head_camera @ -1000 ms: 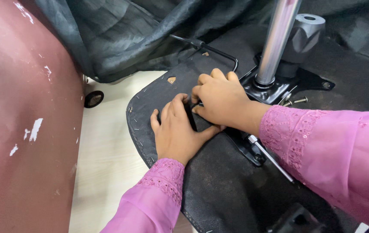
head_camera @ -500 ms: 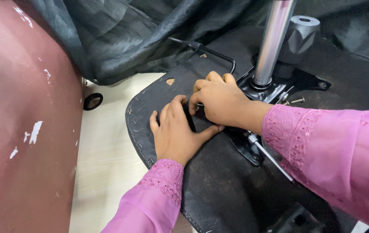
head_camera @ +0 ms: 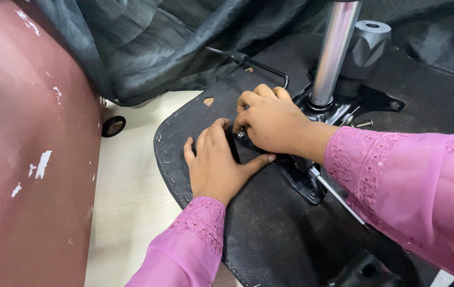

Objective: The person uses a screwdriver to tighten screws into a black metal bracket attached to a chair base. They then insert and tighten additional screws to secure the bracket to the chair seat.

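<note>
Little has shifted since the earlier frame: both hands stay where they were on the black fabric-covered underside of the upturned chair seat [head_camera: 269, 234], and only my view has slid a touch.

I see my left hand [head_camera: 217, 162] lying flat on the seat base, fingers spread narrowly and holding nothing, their tips at the edge of the black metal mounting plate [head_camera: 304, 183]. My right hand [head_camera: 272, 122], at two o'clock from the left, curls over the plate's front corner; its fingertips pinch at something small, perhaps a bolt, though I cannot tell whether they grip it.

I judge the plate already seated: a screw shows at its five o'clock corner and another in the lug at three o'clock of the shiny steel gas-lift column [head_camera: 336, 53]. The corner under my right hand looks like the one in work.

No packages, labels or signs show. At nine o'clock stands a maroon curved panel with white chips [head_camera: 30, 159]; at twelve o'clock hangs dark crumpled cloth [head_camera: 147, 48].
</note>
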